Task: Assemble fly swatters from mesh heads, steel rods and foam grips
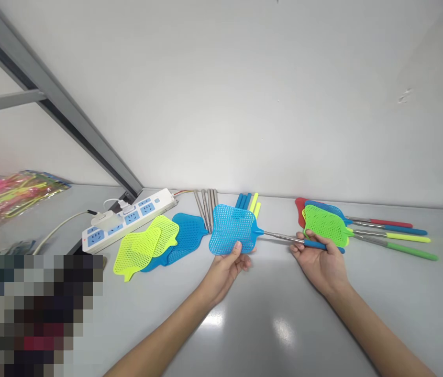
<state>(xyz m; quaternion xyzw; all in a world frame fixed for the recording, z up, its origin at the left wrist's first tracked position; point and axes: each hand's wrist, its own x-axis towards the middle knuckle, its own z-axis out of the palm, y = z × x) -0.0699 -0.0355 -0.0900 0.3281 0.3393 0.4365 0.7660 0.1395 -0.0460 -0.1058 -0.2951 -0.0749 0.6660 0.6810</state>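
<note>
A blue fly swatter (232, 230) with a metal rod and blue grip is held level between my two hands. My left hand (231, 264) is closed on the lower part of its mesh head, thumb on top. Around the blue grip, the fingers of my right hand (321, 259) are curled, palm up. Behind the swatter lie blue grips (244, 200), yellow grips (256, 205) and several metal rods (206, 204). Loose yellow swatter heads (138, 250) and blue swatter heads (188, 235) overlap on the left. Whole swatters with a green head (325, 224) and a red head (300, 209) rest at right.
A white power strip (131, 220) with plugs and cords lies left of the loose heads. Bagged colourful items (13, 193) sit at far left, beside a grey metal frame (68, 110). A pale wall (264, 104) backs the grey table (261, 314). The lower left is blurred out.
</note>
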